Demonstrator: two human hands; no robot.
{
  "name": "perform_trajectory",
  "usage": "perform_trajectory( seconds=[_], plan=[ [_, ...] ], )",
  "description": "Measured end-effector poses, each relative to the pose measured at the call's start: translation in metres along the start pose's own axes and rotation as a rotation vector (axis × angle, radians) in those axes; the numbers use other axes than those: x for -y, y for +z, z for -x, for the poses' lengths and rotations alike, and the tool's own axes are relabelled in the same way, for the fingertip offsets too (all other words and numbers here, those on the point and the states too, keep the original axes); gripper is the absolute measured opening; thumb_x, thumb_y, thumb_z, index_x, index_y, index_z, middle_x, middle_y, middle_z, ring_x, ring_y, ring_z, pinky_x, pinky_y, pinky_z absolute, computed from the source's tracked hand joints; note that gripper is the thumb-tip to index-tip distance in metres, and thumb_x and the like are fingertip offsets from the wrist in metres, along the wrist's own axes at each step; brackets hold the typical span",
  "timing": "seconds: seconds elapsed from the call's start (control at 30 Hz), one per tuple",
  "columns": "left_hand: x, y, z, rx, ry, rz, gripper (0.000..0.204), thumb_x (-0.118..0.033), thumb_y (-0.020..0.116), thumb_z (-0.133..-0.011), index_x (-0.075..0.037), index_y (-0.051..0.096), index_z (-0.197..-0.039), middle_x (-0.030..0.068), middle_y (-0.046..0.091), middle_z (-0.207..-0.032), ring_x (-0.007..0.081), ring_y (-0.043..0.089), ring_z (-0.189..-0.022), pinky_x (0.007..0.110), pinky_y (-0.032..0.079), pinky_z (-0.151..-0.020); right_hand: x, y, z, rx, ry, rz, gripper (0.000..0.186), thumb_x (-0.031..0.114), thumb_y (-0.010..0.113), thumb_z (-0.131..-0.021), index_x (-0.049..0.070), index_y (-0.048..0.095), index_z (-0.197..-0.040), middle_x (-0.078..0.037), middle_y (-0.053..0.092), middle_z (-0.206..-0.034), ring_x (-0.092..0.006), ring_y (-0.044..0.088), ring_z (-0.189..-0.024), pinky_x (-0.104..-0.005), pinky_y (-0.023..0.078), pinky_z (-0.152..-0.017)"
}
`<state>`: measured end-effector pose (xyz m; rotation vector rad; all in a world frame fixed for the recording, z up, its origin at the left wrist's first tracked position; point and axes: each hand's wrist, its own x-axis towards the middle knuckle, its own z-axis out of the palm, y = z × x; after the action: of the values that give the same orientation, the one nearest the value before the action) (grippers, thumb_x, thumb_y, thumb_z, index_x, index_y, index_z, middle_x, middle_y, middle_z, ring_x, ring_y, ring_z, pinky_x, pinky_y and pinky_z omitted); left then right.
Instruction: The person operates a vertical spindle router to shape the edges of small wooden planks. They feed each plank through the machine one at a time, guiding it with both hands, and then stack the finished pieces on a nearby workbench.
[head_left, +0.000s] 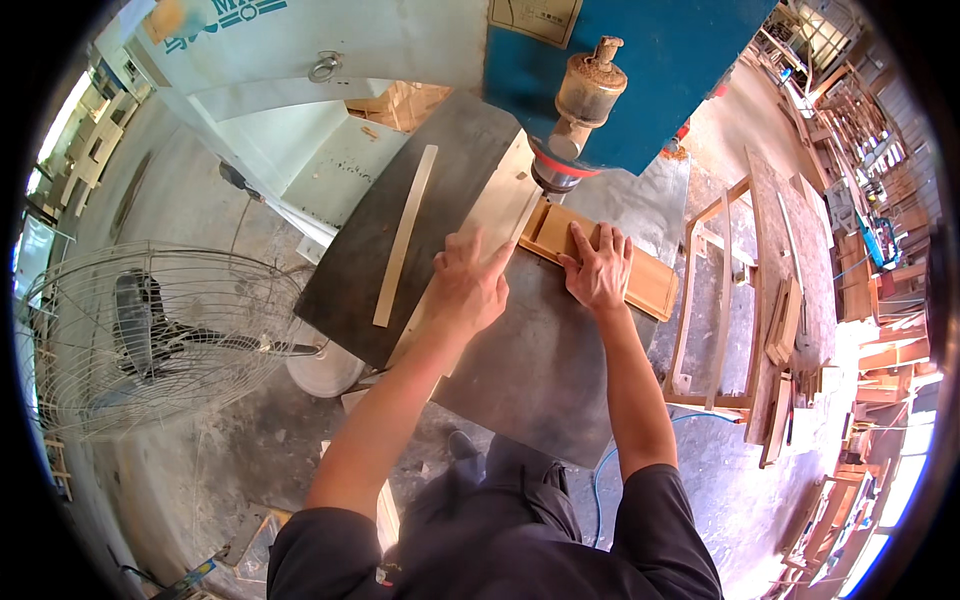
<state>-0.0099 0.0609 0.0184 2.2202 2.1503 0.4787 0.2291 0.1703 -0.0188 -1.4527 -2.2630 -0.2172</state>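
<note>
My left hand (468,282) lies over a long pale wooden board (497,208) on the grey metal worktable (540,365), its fingers stretched out and the index finger pointing along the board's right edge. Flat on a brown wooden panel (650,284) with a raised border rests my right hand (598,268), fingers spread. The panel's left end meets the pale board, close below the machine's spindle head (558,176), which has a red ring. Whether a cutter touches the wood is hidden. A thin pale wooden strip (406,235) lies apart on the table's left part.
Behind the table stands a blue machine body (660,80) with a dusty cylindrical fitting (592,90) and a white open housing (330,165). A wire-caged fan (150,335) is at the left. On the right, a wooden frame stand (735,290) carries loose wood pieces.
</note>
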Motion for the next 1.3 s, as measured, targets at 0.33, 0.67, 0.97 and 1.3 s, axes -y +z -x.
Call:
perform_trajectory(
  seconds=[0.33,0.67,0.97,1.3],
  plan=[
    [0.001,-0.001,-0.001,0.034,-0.002,-0.007,0.064,-0.024,0.069,-0.098,-0.030,0.056,-0.160,0.0241,0.039,-0.170,0.0516,0.045,-0.146,0.059,0.045,-0.115,0.000,0.008,0.001,-0.041,-0.003,0.009,0.066,0.037,0.087,-0.085,0.024,0.071,-0.147,-0.027,0.058,-0.145,-0.0471,0.052,-0.140,-0.0690,0.034,-0.121],
    [0.000,0.002,0.000,0.012,-0.007,-0.027,0.058,-0.030,0.069,-0.099,-0.029,0.061,-0.157,0.0198,0.041,-0.169,0.0487,0.044,-0.146,0.057,0.044,-0.116,0.001,0.008,-0.001,-0.027,0.020,0.025,0.065,0.039,0.087,-0.085,0.026,0.072,-0.147,-0.026,0.057,-0.147,-0.0458,0.051,-0.142,-0.0680,0.034,-0.123],
    [0.001,0.002,0.000,0.023,-0.004,-0.017,0.062,-0.027,0.068,-0.100,-0.031,0.056,-0.161,0.0241,0.040,-0.170,0.0524,0.044,-0.147,0.060,0.044,-0.116,0.000,0.008,-0.006,-0.010,0.042,0.023,0.062,0.040,0.085,-0.087,0.026,0.073,-0.146,-0.025,0.059,-0.149,-0.0452,0.051,-0.142,-0.0671,0.035,-0.122],
    [0.000,0.002,-0.001,0.007,0.004,-0.007,0.061,-0.026,0.068,-0.099,-0.030,0.058,-0.160,0.0234,0.040,-0.171,0.0538,0.045,-0.146,0.060,0.044,-0.115,-0.006,0.013,-0.010,0.004,0.050,0.020,0.065,0.038,0.086,-0.086,0.026,0.071,-0.148,-0.026,0.057,-0.149,-0.0463,0.049,-0.144,-0.0671,0.033,-0.124]
  ],
)
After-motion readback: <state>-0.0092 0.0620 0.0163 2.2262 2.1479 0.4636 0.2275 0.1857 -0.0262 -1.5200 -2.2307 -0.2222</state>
